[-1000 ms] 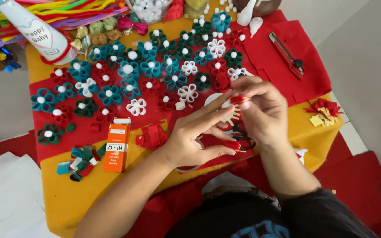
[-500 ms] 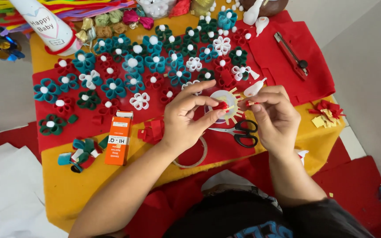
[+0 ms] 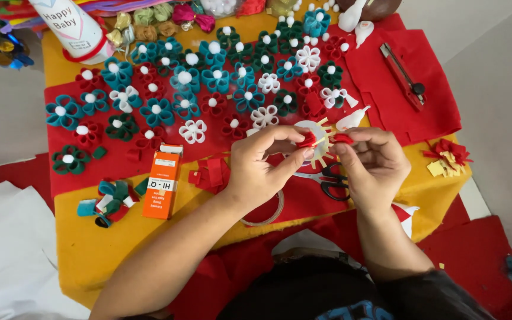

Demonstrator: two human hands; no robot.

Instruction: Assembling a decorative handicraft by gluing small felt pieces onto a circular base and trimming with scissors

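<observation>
1. Since the earlier frame, both hands had drawn slightly apart, and the left hand [image 3: 262, 169] had shifted left
2. Left fingers [image 3: 294, 155] were pinched together on a small folded red felt piece [image 3: 307, 140], held against a white round disc with yellow spokes [image 3: 317, 137]
3. Right hand [image 3: 373, 163] had its fingers clamped on another red felt loop [image 3: 344, 138], just beside the disc
4. Black-handled scissors [image 3: 330, 179] lay on the yellow-and-red covered desk [image 3: 90, 237] beneath the hands, near an orange glue box [image 3: 162, 182] and rows of felt flowers [image 3: 179, 95]
</observation>
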